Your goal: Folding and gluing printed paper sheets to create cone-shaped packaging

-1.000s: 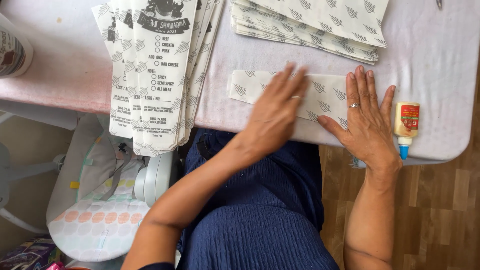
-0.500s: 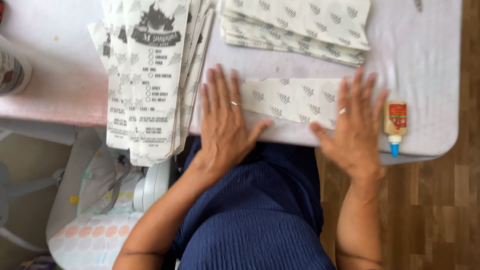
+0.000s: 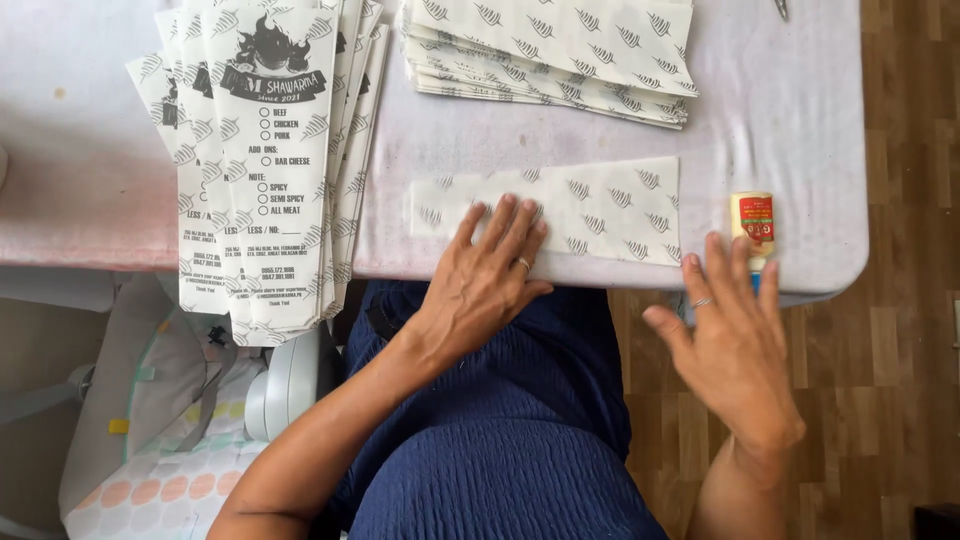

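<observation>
Left grip (image 3: 490, 275) lies flat, fingers spread, palm down on the near edge of a folded paper sleeve (image 3: 590, 210) with a leaf pattern; I see it pressing, holding nothing. Right grip (image 3: 730, 335) hovers open, fingers splayed, just off the bench (image 3: 800, 120) edge, empty, fingertips near a small glue bottle (image 3: 753, 228) that lies on the bench just right of the sleeve. Sleeve sits lengthwise along the bench's near edge, between my two hands. Behind it, a fanned stack of patterned sheets (image 3: 560, 50). To the left, a stack of printed paper bags (image 3: 270, 170) overhangs the bench edge. Dark blue clothing fills the lap below. Wooden floor (image 3: 900, 350) shows at right.
</observation>
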